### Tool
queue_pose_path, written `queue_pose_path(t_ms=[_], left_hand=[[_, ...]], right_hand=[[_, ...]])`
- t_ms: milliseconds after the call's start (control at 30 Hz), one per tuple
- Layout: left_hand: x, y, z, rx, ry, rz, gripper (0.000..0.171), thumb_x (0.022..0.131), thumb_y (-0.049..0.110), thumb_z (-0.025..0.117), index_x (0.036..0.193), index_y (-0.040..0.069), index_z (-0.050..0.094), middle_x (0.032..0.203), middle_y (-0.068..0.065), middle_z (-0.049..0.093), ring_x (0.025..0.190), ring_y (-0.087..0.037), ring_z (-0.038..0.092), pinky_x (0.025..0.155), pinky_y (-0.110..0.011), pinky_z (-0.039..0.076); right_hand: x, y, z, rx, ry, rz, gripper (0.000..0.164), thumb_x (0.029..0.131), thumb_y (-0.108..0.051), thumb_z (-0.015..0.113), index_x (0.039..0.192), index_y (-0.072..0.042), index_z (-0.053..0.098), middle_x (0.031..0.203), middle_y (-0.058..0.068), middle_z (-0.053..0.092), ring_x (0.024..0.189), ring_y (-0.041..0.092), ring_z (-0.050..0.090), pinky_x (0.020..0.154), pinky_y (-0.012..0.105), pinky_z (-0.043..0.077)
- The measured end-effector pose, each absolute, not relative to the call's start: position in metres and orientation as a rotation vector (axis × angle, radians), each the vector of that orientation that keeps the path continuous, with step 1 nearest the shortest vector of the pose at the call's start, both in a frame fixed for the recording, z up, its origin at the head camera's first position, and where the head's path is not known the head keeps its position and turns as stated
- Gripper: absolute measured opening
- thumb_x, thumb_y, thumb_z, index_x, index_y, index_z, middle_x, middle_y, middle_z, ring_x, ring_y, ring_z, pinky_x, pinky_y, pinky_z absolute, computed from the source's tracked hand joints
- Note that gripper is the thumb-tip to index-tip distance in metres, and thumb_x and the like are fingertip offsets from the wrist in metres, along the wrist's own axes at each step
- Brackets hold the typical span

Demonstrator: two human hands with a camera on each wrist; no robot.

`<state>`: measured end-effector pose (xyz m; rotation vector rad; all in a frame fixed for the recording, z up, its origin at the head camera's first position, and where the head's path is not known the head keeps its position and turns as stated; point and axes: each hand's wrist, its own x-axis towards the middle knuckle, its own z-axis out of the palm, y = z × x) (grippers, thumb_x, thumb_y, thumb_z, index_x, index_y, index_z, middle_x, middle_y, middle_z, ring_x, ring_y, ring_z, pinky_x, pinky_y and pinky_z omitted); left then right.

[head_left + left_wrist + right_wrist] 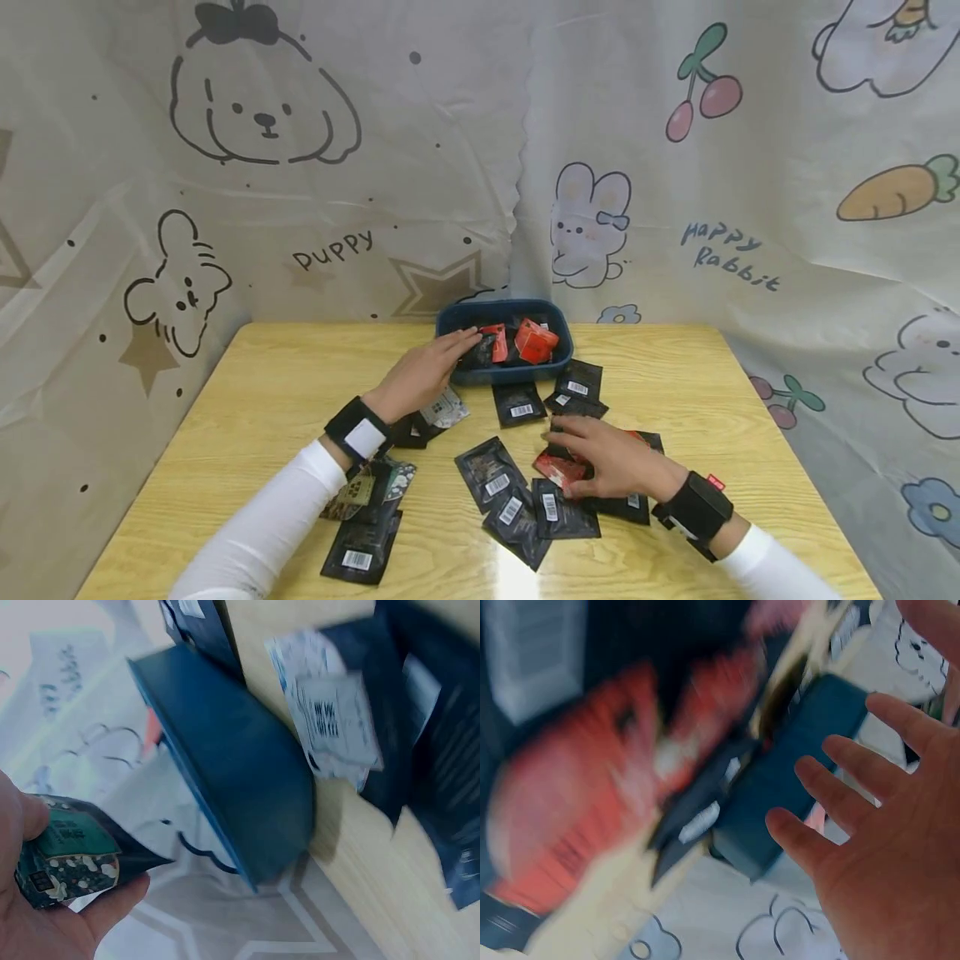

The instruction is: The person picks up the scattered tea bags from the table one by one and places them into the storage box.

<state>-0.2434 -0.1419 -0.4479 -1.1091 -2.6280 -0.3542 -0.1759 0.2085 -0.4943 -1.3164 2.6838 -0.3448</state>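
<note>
Packet (75, 859), pinched by the left hand (417, 375) near the far edge of the desk (300, 375); judged light, pliable, slippery; grip flat faces. Right hand (615, 458) spread.

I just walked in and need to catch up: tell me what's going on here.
A person's left hand pinches a green-labelled packet at the left end of the blue bin, which already holds red and black packets. The right hand, fingers spread, is over a red packet; whether it touches it is unclear. More packets, mostly black, lie across the table.
</note>
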Motion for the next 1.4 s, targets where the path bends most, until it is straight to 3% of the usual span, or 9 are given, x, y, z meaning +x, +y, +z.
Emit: queue_pose_path(t_ms=[233, 400, 633, 767, 900, 1100, 1233, 1400], left_hand=[[-0.289, -0.122, -0.460, -1.058, -2.684, -0.311, 0.055, 0.102, 0.002, 0.052, 0.154, 0.005, 0.036, 0.157, -0.014, 0.036, 0.137, -0.031, 0.043, 0.100, -0.046, 0.048], [-0.307, -0.106, -0.475, -1.070, -2.756, -0.229, 0.053, 0.103, 0.006, 0.051, 0.154, 0.006, 0.037, 0.156, -0.015, 0.037, 0.138, -0.032, 0.042, 0.108, -0.046, 0.040], [-0.313, -0.100, -0.489, -1.002, -2.923, -0.151, 0.052, 0.109, 0.028, 0.040, 0.158, 0.012, 0.030, 0.160, -0.011, 0.031, 0.147, -0.031, 0.028, 0.117, -0.056, 0.022], [-0.310, -0.102, -0.491, -0.937, -3.001, -0.234, 0.059, 0.109, 0.043, 0.031, 0.160, 0.016, 0.024, 0.163, -0.007, 0.022, 0.150, -0.030, 0.017, 0.119, -0.058, 0.011], [-0.302, -0.109, -0.487, -0.950, -2.982, -0.297, 0.062, 0.108, 0.047, 0.033, 0.161, 0.016, 0.020, 0.165, -0.007, 0.016, 0.151, -0.031, 0.011, 0.118, -0.059, 0.006], [-0.271, -0.139, -0.485, -1.009, -2.911, -0.304, 0.067, 0.105, 0.046, 0.046, 0.160, 0.013, 0.024, 0.165, -0.010, 0.018, 0.150, -0.034, 0.015, 0.118, -0.058, 0.012], [-0.241, -0.162, -0.492, -1.015, -2.860, -0.302, 0.066, 0.097, 0.039, 0.064, 0.152, 0.008, 0.042, 0.158, -0.015, 0.032, 0.143, -0.038, 0.032, 0.113, -0.056, 0.030], [-0.216, -0.178, -0.501, -0.953, -2.785, -0.342, 0.053, 0.090, 0.029, 0.074, 0.136, 0.008, 0.060, 0.143, -0.016, 0.048, 0.128, -0.034, 0.048, 0.097, -0.052, 0.048]], right_hand=[[-0.157, 0.205, -0.509, -1.227, 2.582, -0.338, 0.082, 0.083, -0.050, 0.078, 0.153, -0.026, 0.043, 0.159, 0.009, 0.032, 0.145, 0.037, 0.030, 0.111, 0.055, 0.035], [-0.158, 0.207, -0.512, -1.268, 2.592, -0.346, 0.074, 0.088, -0.041, 0.076, 0.153, -0.026, 0.043, 0.157, 0.008, 0.036, 0.142, 0.037, 0.036, 0.107, 0.053, 0.040], [-0.159, 0.204, -0.517, -1.377, 2.595, -0.365, 0.062, 0.090, -0.028, 0.077, 0.146, -0.020, 0.052, 0.148, 0.007, 0.048, 0.130, 0.029, 0.051, 0.099, 0.044, 0.050], [-0.158, 0.204, -0.516, -1.327, 2.596, -0.360, 0.061, 0.089, -0.030, 0.077, 0.145, -0.020, 0.054, 0.150, 0.006, 0.047, 0.134, 0.029, 0.047, 0.101, 0.043, 0.048], [-0.155, 0.204, -0.511, -1.233, 2.591, -0.334, 0.070, 0.085, -0.037, 0.080, 0.147, -0.022, 0.051, 0.154, 0.007, 0.041, 0.139, 0.029, 0.041, 0.106, 0.047, 0.043], [-0.153, 0.199, -0.508, -1.213, 2.584, -0.315, 0.077, 0.082, -0.031, 0.084, 0.149, -0.023, 0.049, 0.155, 0.009, 0.039, 0.140, 0.032, 0.039, 0.104, 0.050, 0.045], [-0.152, 0.197, -0.509, -1.226, 2.573, -0.297, 0.077, 0.083, -0.030, 0.083, 0.151, -0.025, 0.047, 0.156, 0.009, 0.038, 0.140, 0.032, 0.039, 0.103, 0.049, 0.045], [-0.151, 0.195, -0.509, -1.273, 2.598, -0.264, 0.078, 0.079, -0.024, 0.083, 0.150, -0.024, 0.048, 0.154, 0.012, 0.040, 0.138, 0.037, 0.041, 0.104, 0.051, 0.044]])
